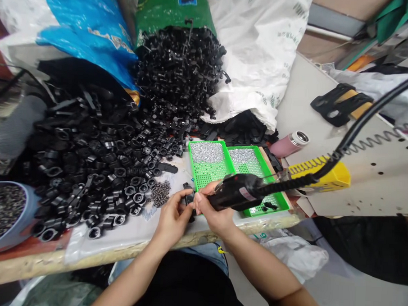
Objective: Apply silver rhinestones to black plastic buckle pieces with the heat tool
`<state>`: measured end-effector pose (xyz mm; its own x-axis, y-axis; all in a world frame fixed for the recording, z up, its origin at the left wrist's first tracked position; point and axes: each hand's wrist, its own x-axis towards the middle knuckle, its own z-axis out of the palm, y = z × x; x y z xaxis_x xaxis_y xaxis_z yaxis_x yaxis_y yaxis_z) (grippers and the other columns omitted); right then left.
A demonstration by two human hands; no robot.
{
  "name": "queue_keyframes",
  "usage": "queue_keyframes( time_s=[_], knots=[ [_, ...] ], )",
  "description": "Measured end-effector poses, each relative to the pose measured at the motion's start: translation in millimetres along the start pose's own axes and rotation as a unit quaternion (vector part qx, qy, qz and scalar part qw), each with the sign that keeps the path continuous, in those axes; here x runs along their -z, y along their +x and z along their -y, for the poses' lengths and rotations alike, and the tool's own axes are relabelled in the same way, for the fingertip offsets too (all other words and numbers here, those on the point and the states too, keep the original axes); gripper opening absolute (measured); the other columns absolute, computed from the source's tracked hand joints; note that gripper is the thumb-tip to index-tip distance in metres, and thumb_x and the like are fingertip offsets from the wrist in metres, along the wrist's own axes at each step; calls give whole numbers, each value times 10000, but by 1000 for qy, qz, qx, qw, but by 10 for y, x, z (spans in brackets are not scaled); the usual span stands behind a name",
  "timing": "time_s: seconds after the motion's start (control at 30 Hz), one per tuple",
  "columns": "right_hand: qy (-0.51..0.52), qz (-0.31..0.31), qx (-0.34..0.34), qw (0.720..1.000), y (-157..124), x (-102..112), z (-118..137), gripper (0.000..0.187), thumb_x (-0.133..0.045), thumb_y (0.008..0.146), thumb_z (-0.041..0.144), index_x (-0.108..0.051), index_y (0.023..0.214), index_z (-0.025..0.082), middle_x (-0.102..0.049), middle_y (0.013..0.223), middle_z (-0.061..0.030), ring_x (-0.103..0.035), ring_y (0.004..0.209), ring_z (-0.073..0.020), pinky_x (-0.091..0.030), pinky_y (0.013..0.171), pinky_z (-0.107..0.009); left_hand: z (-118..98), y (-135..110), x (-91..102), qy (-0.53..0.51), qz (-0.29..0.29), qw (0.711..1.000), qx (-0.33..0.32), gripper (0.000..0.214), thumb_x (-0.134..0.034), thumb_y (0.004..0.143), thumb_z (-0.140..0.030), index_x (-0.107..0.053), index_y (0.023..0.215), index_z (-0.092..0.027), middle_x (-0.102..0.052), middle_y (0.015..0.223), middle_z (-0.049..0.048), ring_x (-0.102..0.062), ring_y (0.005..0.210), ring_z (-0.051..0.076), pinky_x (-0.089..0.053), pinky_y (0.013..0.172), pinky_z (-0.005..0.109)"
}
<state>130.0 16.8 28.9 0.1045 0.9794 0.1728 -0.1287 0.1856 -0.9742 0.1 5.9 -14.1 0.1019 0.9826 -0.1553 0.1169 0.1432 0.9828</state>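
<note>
Near the front edge of the workbench, my left hand (171, 218) pinches a small black plastic part (189, 197), mostly hidden by the fingers. My right hand (218, 217) is wrapped round a black electric screwdriver (236, 191), which lies nearly level with its cable running off to the right. The tool's tip is at the black part, but the fingers hide whether the two touch. Behind my right hand stand two green trays (233, 165) with small silvery pieces in them. A little heap of dark screws (160, 194) lies left of my left hand.
Black plastic rings and parts (112, 167) cover the left of the bench. More black pieces (180, 71) spill from a green sack (176, 12). A blue bucket (29, 204), pink flask (288, 144) and yellow bin (334, 176) stand around. The screwdriver's cable (354, 123) arches across the right.
</note>
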Motion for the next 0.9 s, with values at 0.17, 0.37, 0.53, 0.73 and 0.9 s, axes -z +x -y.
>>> queue_keyframes(
  time_s=[0.17, 0.37, 0.53, 0.73, 0.9],
  knots=[
    [-25, 63, 24, 997, -57, 13, -25, 254, -739, 890, 413, -553, 824, 253, -524, 578, 69, -566, 545, -141, -558, 579, -321, 36, 34, 7, -29, 11, 999, 9, 433, -708, 859, -392, -686, 1248, -204, -737, 874, 64, -629, 673, 179, -496, 588, 268],
    [38, 58, 65, 996, 80, 84, 138, 243, -756, 878, 361, -586, 1021, 263, -562, 551, 97, -573, 472, -138, -542, 517, -310, -36, 29, 72, 20, 27, 999, -18, 577, -685, 842, -332, -572, 1397, -220, -713, 1040, 61, -600, 614, 135, -491, 570, 259],
    [13, -164, 104, 981, 419, 352, 110, 301, -793, 831, 346, -569, 1000, 238, -546, 559, 118, -544, 429, -98, -495, 495, -266, -65, 45, 44, 54, 41, 998, 9, 502, -680, 834, -297, -577, 1314, -191, -697, 983, 44, -609, 571, 131, -492, 552, 260],
    [-5, -193, 69, 979, 560, 524, -126, 349, -795, 786, 384, -543, 962, 219, -523, 512, 131, -531, 396, -99, -480, 476, -271, 37, 56, 4, 40, 24, 999, 2, 413, -710, 846, -301, -584, 1227, -203, -671, 852, -5, -585, 554, 121, -460, 525, 236],
    [-6, -186, 61, 981, 530, 523, -175, 377, -805, 790, 427, -527, 944, 223, -522, 520, 131, -523, 398, -96, -472, 473, -273, 67, 55, 11, 32, 27, 999, 6, 409, -710, 853, -311, -584, 1226, -200, -645, 802, -16, -592, 577, 135, -455, 536, 241]
  ],
)
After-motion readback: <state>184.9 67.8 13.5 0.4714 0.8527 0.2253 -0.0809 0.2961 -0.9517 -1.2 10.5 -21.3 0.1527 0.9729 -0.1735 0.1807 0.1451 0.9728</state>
